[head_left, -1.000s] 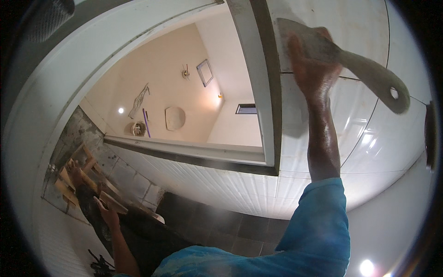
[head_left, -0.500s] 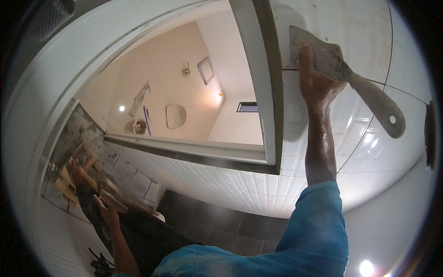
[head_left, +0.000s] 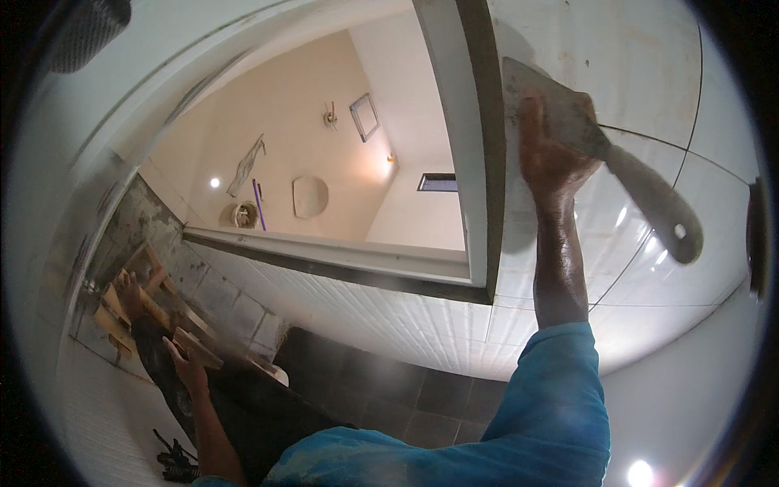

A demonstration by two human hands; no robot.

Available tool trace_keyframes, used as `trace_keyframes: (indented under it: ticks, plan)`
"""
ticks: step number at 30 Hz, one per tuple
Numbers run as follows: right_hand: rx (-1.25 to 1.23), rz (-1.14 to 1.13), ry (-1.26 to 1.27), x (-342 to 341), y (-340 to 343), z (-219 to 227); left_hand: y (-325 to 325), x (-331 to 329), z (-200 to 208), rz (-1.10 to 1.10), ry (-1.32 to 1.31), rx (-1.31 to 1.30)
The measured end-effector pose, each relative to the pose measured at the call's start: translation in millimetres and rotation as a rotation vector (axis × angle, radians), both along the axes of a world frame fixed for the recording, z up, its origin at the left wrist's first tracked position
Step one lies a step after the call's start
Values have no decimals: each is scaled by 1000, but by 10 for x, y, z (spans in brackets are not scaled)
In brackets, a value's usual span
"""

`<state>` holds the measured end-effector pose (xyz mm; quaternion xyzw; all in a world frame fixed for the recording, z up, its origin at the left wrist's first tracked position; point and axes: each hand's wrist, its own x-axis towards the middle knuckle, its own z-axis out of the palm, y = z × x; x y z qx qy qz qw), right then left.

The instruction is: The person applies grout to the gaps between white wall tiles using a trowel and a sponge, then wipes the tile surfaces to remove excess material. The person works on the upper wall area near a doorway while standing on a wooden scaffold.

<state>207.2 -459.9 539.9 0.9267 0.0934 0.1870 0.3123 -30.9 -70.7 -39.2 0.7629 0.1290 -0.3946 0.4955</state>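
Observation:
My right hand (head_left: 550,158) grips a wide putty knife (head_left: 653,187) near its blade, thumb laid along the metal. The pale handle, with a hole at its end, slants down to the right. The blade lies close to the glossy white wall tiles (head_left: 617,73), its corner next to the dark strip (head_left: 487,162) bordering the window frame (head_left: 450,105). Down at the lower left, my left hand (head_left: 188,373) is closed on a small flat rectangular block (head_left: 199,347); its exact kind is unclear.
My foot (head_left: 128,296) rests on a wooden slatted stand (head_left: 150,268) at the lower left. Dark floor tiles (head_left: 349,369) lie below the wall. Through the window opening, a bucket (head_left: 243,214) and a purple stick (head_left: 259,204) are visible in the room beyond.
My right hand and the putty knife have slid slightly down and left, bringing the blade nearer the dark strip. In my left hand the block has tilted a little upward.

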Motion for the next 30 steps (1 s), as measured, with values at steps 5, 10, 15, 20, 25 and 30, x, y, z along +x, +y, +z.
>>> trace_keyframes:
  ticks: [5, 10, 15, 20, 25, 30]
  plan:
    - [211, -68, -112, -78, -63, -17, 13, -47, -64, 21, 87, -57]
    - [67, 5, -123, -106, -91, -46, 29, -46, -51, 3, 71, -38]
    - [41, -72, -185, -133, -69, -44, 33, 21, 41, -34, 153, -37]
    - [-148, -207, -110, -145, -20, 106, -7, 110, 170, 5, 163, -38]
    - [-193, -93, -254, -116, 3, 184, -44, 255, 347, -42, 188, 9]
    - [-199, -204, -208, -111, 65, 156, -33, 422, 553, -115, 138, 56]
